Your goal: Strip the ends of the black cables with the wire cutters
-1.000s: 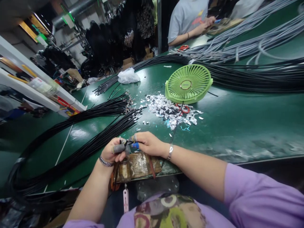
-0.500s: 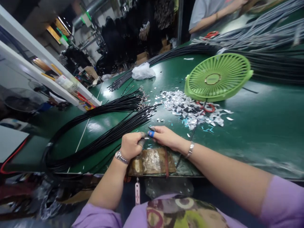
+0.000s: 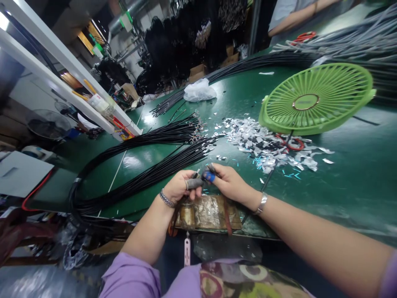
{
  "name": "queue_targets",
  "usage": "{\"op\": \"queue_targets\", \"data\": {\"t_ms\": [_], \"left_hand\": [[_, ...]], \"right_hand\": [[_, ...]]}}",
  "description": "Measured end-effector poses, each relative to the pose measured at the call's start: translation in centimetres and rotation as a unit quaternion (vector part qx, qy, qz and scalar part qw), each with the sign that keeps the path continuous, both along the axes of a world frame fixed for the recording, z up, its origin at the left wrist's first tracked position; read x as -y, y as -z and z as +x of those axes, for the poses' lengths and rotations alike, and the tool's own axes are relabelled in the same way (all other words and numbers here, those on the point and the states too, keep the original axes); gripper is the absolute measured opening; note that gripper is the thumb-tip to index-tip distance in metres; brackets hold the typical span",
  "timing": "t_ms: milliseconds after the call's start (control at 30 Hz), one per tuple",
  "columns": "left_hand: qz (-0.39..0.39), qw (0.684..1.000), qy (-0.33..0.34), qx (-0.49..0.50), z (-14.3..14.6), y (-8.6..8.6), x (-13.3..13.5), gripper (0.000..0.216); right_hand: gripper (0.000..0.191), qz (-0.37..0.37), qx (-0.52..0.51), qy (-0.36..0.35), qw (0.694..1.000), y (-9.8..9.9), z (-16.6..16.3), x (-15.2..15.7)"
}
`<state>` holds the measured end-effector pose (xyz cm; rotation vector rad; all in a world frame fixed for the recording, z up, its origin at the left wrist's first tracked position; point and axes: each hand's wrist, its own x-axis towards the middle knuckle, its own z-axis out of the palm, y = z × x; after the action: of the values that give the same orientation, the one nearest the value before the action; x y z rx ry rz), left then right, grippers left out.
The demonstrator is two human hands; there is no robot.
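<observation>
My left hand (image 3: 182, 185) is closed in a pinch over the near edge of the bench, its thumb wrapped in grey tape. From its fingers pokes the short dark end of a black cable (image 3: 196, 174). Against it, fingertips nearly touching, my right hand (image 3: 225, 182) is closed too, with blue tape round the thumb. What sits between the right fingers is too small and dark to make out. Just below both hands lies a block wrapped in brown tape (image 3: 206, 212) at the bench edge. Beyond them a bundle of black cables (image 3: 173, 161) ends in pale tips.
On the green bench (image 3: 310, 198) lies a pile of white scraps (image 3: 257, 140) with blue bits. A green fan (image 3: 316, 101) stands at the right. Behind are a plastic bag (image 3: 200, 90), grey cables (image 3: 347, 41), red-handled scissors (image 3: 304, 37) and a co-worker's arm (image 3: 297, 18).
My left hand has turned, so its thumb and curled fingers now show. Both hands stay close together. The view has swung left, shifting everything rightward in the picture.
</observation>
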<state>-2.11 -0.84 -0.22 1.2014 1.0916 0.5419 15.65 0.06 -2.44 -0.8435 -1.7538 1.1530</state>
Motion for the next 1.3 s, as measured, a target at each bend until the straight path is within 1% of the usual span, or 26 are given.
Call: {"op": "queue_targets", "data": {"t_ms": [67, 100, 133, 167, 200, 233, 300, 367, 467, 533, 567, 600, 633, 700, 800, 933, 1133, 1300], "left_hand": [[0.102, 0.992, -0.058, -0.049, 0.0, 0.0, 0.2, 0.037], [0.166, 0.978, -0.094, -0.082, 0.0, -0.1, 0.3, 0.03], [0.234, 0.956, -0.131, -0.12, -0.1, -0.2, 0.5, 0.023], [0.301, 0.926, -0.165, -0.159, -0.1, -0.3, 0.8, 0.016], [0.36, 0.892, -0.191, -0.197, -0.2, -0.4, 1.0, 0.011], [0.409, 0.858, -0.205, -0.234, -0.3, -0.4, 1.2, 0.011], [0.481, 0.797, -0.204, -0.303, -0.6, -0.4, 1.7, 0.015], [0.543, 0.741, -0.175, -0.356, -0.7, -0.2, 1.9, 0.018], [0.643, 0.639, -0.122, -0.406, -0.5, 0.3, 2.1, 0.022], [0.692, 0.573, -0.095, -0.428, -0.2, 0.4, 2.1, 0.023], [0.707, 0.549, -0.088, -0.437, 0.0, 0.4, 2.1, 0.024], [0.717, 0.531, -0.084, -0.443, 0.1, 0.4, 2.1, 0.025], [0.723, 0.52, -0.083, -0.449, 0.3, 0.4, 2.1, 0.025], [0.722, 0.511, -0.081, -0.459, 0.5, 0.3, 2.2, 0.024], [0.707, 0.514, -0.078, -0.479, 0.5, 0.3, 2.3, 0.021], [0.693, 0.511, -0.079, -0.502, 0.6, 0.4, 2.4, 0.024], [0.691, 0.514, -0.079, -0.502, 0.7, 0.4, 2.3, 0.017], [0.696, 0.517, -0.081, -0.491, 0.7, 0.3, 2.3, 0.015]], "right_hand": [[0.037, -0.037, -0.005, 0.004, 0.999, 0.2, -0.2, -0.1], [0.04, -0.057, -0.003, 0.004, 0.998, 0.3, -0.2, -0.1], [0.042, -0.076, 0.001, 0.002, 0.997, 0.5, -0.3, 0.0], [0.044, -0.093, 0.005, -0.005, 0.996, 0.6, -0.4, 0.1], [0.045, -0.108, 0.008, -0.016, 0.994, 0.6, -0.5, 0.3], [0.046, -0.122, 0.007, -0.029, 0.992, 0.6, -0.6, 0.6], [0.044, -0.156, -0.005, -0.055, 0.986, 0.4, -0.7, 1.1], [0.041, -0.197, -0.032, -0.074, 0.977, 0.0, -0.7, 1.7], [0.043, -0.253, -0.084, -0.085, 0.96, -0.8, -0.7, 2.1], [0.045, -0.283, -0.108, -0.087, 0.949, -1.0, -0.7, 2.1], [0.046, -0.294, -0.117, -0.088, 0.945, -1.1, -0.7, 2.1], [0.047, -0.302, -0.125, -0.087, 0.941, -1.1, -0.7, 2.1], [0.047, -0.307, -0.132, -0.086, 0.938, -1.1, -0.7, 2.1], [0.047, -0.312, -0.143, -0.081, 0.936, -1.0, -0.8, 2.1], [0.047, -0.318, -0.144, -0.079, 0.934, -0.9, -0.8, 2.2], [0.046, -0.322, -0.142, -0.074, 0.933, -0.9, -0.8, 2.3], [0.045, -0.316, -0.14, -0.075, 0.935, -0.7, -1.0, 2.2], [0.043, -0.323, -0.145, -0.079, 0.932, -0.6, -1.0, 2.1]]}}
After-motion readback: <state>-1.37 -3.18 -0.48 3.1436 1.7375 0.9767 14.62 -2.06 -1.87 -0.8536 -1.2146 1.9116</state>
